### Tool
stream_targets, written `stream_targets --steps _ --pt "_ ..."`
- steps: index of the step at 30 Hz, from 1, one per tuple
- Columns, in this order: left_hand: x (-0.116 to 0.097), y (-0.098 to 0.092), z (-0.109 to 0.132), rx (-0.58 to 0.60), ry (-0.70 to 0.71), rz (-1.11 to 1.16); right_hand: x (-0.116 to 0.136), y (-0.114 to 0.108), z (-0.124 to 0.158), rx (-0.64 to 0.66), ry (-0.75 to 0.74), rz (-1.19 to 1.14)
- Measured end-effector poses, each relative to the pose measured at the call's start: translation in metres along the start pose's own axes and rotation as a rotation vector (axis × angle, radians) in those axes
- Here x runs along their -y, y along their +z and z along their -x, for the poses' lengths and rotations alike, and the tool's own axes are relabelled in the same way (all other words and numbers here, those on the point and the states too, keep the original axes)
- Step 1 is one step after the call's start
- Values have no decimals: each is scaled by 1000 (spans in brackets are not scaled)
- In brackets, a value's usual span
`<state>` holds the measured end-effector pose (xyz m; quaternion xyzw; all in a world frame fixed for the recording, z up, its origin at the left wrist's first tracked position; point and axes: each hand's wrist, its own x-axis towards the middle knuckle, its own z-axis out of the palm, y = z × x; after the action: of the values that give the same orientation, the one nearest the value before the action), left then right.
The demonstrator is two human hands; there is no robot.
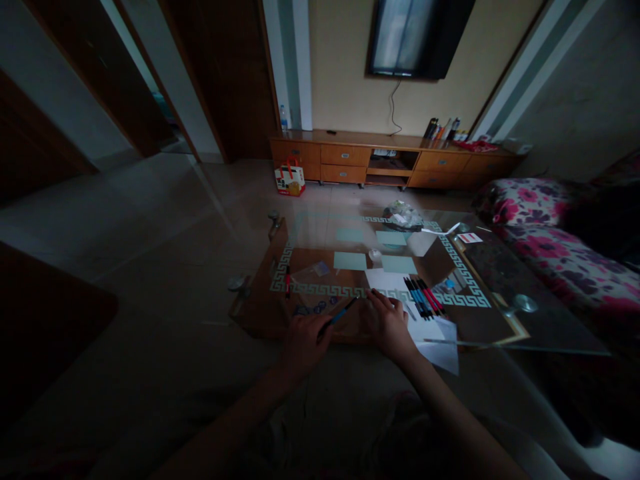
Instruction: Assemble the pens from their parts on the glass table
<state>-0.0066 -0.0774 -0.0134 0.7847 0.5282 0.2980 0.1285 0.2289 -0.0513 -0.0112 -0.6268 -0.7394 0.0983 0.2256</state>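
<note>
My left hand (303,341) is closed around a blue pen (341,313) whose tip points up and right over the near edge of the glass coffee table (505,280). Just to its right, my right hand (387,323) lies flat with its fingers stretched out on white paper (429,331). Several pens, black, blue and red (424,297), lie in a row on the glass right of that hand. Pale green cards (350,261) lie further back on the table.
A single red pen (288,281) lies near the table's left edge. A bagged bundle (401,215) sits at the far side. A floral sofa (550,247) stands to the right. A wooden TV cabinet (370,160), a small box (289,179) and a wall TV (415,37) stand beyond.
</note>
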Motion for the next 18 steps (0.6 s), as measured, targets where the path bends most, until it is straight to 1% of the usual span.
stream_targets --steps 2,4,7,10,14,18 --pt "0 0 0 -8 9 0 0 -2 -3 -81 -7 -146" --pt "1 1 0 -10 20 10 -1 -5 -7 -135 3 -326" --pt "0 0 1 8 33 36 -3 -6 -10 -155 81 -585" --pt "-2 0 0 24 33 43 -4 -4 -13 -152 153 -777" --pt "-1 0 0 18 32 51 -2 -2 -14 -146 164 -905" --pt "-1 -1 0 25 40 61 3 -6 -13 -148 138 -918"
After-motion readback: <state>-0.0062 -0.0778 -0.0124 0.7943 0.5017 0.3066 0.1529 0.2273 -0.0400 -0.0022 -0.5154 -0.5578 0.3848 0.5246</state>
